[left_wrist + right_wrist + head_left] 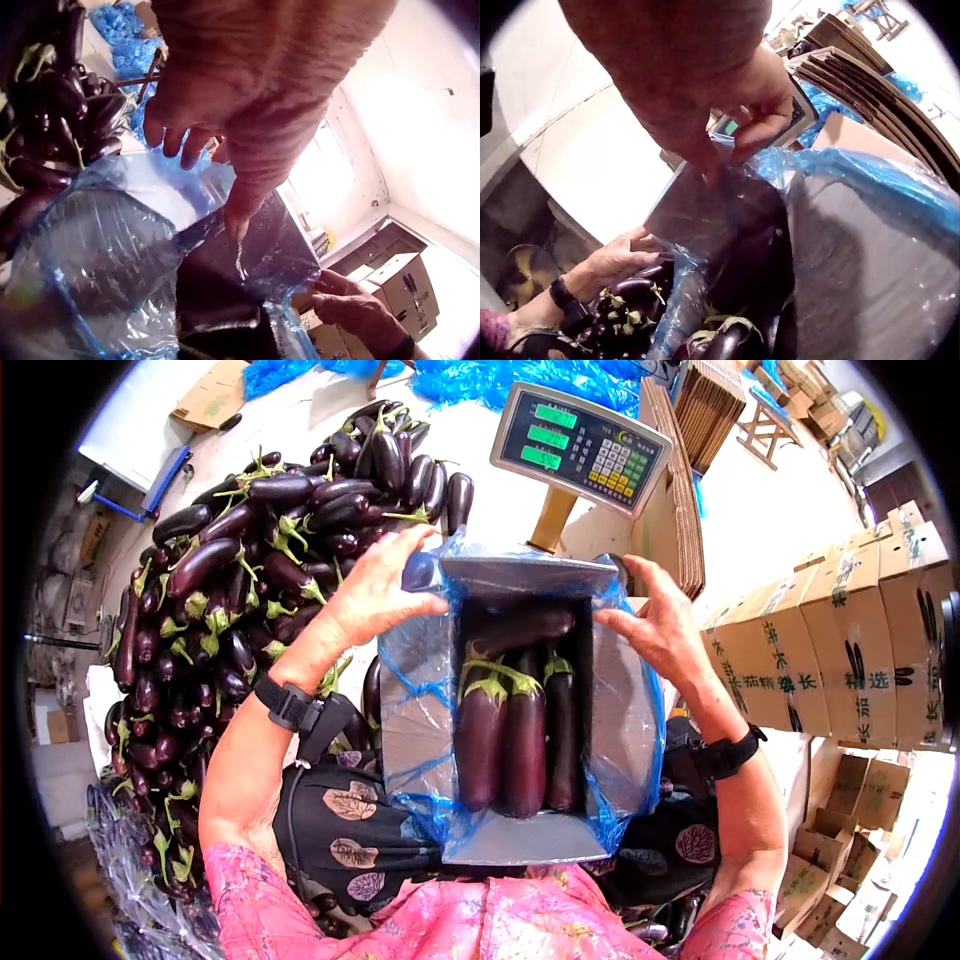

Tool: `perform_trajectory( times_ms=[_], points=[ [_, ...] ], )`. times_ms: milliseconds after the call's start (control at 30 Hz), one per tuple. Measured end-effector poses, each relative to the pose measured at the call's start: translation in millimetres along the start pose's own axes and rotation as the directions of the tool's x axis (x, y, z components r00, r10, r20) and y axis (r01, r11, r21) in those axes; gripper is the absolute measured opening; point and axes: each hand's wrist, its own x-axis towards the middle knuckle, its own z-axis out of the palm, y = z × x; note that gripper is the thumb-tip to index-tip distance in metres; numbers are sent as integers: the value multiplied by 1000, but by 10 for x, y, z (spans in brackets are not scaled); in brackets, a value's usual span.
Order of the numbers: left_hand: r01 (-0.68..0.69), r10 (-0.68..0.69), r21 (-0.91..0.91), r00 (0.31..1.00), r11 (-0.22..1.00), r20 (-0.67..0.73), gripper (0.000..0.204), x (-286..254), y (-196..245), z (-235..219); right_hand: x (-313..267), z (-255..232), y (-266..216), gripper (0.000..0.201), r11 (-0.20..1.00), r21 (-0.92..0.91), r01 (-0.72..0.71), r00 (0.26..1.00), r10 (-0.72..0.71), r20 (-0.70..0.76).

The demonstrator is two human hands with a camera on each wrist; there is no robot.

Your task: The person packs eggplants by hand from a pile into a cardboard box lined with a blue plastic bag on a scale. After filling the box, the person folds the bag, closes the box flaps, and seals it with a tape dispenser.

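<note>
Hands reach forward, wrists bent, one at each far corner of the box (520,575). The left hand (375,595) has its grip on the blue liner (415,690) at the left corner, thumb pressing the plastic against the flap, fingers curled over the edge. The right hand (655,622) holds the liner at the right corner, fingers bent, thumb pointing inward. In the box, below a scale (580,448), three aubergines (515,735) stand side by side, with one more lying across above them. A large pile (250,560) lies to the left.
</note>
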Motion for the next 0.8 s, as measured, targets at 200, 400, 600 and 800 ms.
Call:
perform_trajectory(
  times_ms=[200,400,600,800],
  points=[
    [43,-43,-54,999,998,11,74,46,61,106,78,107,73,77,998,61,-31,997,27,76],
    [73,-74,-109,997,991,-11,24,102,14,56,175,47,36,32,973,190,-128,991,118,64],
    [104,-73,-423,993,900,88,14,-11,165,-229,-14,-48,-82,14,960,272,-72,993,96,-75],
    [137,-96,-393,988,909,122,20,-123,236,-287,-120,-52,-224,26,992,122,29,990,-12,-142]
  ],
)
